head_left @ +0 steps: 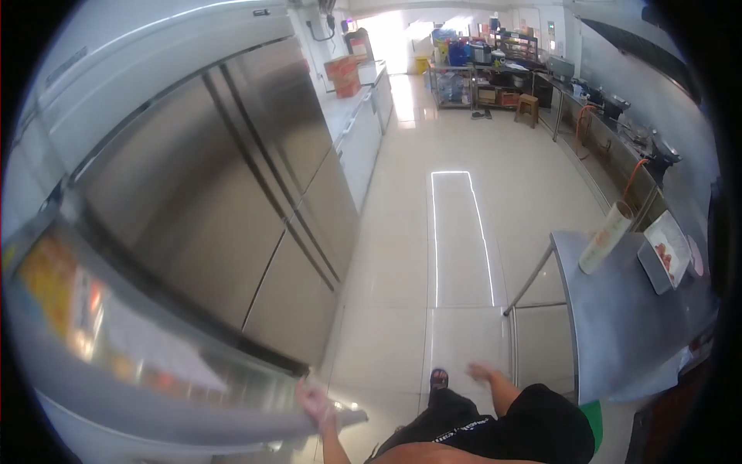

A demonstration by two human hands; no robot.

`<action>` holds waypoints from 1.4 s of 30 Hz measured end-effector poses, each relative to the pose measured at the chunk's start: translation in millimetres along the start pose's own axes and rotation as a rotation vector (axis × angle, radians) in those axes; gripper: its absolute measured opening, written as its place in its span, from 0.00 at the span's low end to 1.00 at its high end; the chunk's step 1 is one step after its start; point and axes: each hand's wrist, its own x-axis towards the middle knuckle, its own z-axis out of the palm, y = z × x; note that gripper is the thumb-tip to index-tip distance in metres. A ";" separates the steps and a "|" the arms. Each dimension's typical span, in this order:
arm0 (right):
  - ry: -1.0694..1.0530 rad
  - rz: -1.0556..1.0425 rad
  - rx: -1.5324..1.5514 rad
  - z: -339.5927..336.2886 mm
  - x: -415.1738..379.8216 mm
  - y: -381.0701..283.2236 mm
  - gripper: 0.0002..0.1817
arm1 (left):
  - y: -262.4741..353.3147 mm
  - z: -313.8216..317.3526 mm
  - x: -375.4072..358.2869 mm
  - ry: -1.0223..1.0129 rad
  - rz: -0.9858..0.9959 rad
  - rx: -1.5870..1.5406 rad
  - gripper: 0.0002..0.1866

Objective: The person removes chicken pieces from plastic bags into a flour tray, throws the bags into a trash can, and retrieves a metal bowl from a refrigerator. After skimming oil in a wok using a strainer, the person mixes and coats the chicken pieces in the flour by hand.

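Observation:
At the lower left, a glass-fronted refrigerator door (166,340) stands at an angle, with colourful shapes blurred in its glass. My left hand (315,404) is closed around the free edge of this door, low in the view; the fingertips are partly hidden. My right hand (483,373) hangs in the air over the floor in front of my legs. It is a little blurred, its fingers are stretched out, and it holds nothing. The nearest thing to it is the leg of a metal table (618,332).
Tall stainless-steel refrigerator doors (178,185) line the left. A clear-film roll (606,238) and a white container of reddish food (663,251) stand on the right table. Farther back are gas burners (661,155), a wooden stool (527,110), loaded shelves (456,85) and red boxes (344,76).

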 end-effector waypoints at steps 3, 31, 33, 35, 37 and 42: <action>0.184 0.082 0.613 -40.9 -26.8 96.1 0.20 | -23.5 -1.0 38.6 0.265 -0.005 0.228 0.21; 0.103 0.190 -0.179 -608.8 288.2 -186.2 0.23 | -487.4 747.8 353.5 -0.982 0.093 1.667 0.22; 0.065 0.235 -0.205 -652.4 317.1 -209.4 0.22 | -432.8 801.9 316.1 -0.925 -0.110 1.372 0.23; 0.114 0.255 -0.004 -696.0 360.8 -248.0 0.22 | -436.7 763.5 333.9 -0.703 -0.069 1.271 0.25; 0.159 0.249 0.141 -726.3 403.0 -284.8 0.22 | -398.1 722.8 330.1 -0.483 -0.004 1.226 0.26; 0.216 0.163 0.251 -752.7 466.3 -368.9 0.21 | -253.1 645.6 373.7 0.174 0.087 0.859 0.22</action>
